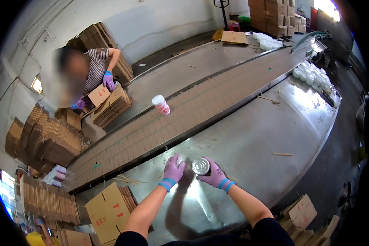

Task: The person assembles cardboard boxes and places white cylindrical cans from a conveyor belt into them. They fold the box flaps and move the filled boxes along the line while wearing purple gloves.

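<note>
My right hand [214, 174], in a purple glove with a blue cuff, grips a metal can [200, 166] from its right side. The can's silver ring-pull end faces up, just above the steel table. To the left of the can, my gloved left hand [174, 170] has its fingers curled in. A small pale thing shows between thumb and fingers there; its kind is too unclear to tell. Beyond my hands, a white can with red print [161, 105] stands upright on the slatted conveyor [217, 92].
Flat cartons [106, 209] lie at my lower left, with thin sticks [129, 179] beside them. White plastic lids [312, 76] cluster at the table's far right. Across the conveyor, a co-worker in purple gloves handles a carton [99, 95]. Stacked cardboard [49, 133] stands at left.
</note>
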Demonstrator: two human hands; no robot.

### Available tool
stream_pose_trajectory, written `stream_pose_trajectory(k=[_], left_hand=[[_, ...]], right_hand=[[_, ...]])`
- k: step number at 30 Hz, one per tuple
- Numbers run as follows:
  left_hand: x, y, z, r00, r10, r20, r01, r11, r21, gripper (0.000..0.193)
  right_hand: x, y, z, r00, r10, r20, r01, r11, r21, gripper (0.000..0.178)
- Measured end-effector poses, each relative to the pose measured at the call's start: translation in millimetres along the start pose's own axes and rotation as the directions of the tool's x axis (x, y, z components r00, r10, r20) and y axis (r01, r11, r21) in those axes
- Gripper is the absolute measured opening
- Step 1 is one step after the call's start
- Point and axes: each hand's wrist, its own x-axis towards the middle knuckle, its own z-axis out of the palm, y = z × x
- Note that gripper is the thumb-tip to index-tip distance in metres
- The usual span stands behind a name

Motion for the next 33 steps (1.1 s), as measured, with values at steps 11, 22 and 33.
stream_pose_trajectory(k=[11,22,33], left_hand=[[-7,58,-14,0.900,0.370,0.231,-0.419,0.882,0.218,0.067],[-10,48,-32,0.801,0.415,0.432,-0.579,0.722,0.379,0.066],[-17,67,-30,0.702,0.498,0.508,-0.710,0.537,0.455,0.079]], right_hand=[[25,27,41,0.978,-0.197,0.071,0.197,0.980,-0.001,0.060],[21,-13,31,1.000,-0.006,0.031,0.016,0.944,-0.329,0.071],[25,-2,24,0.944,0.051,0.327,0.034,0.968,-0.249,0.066]])
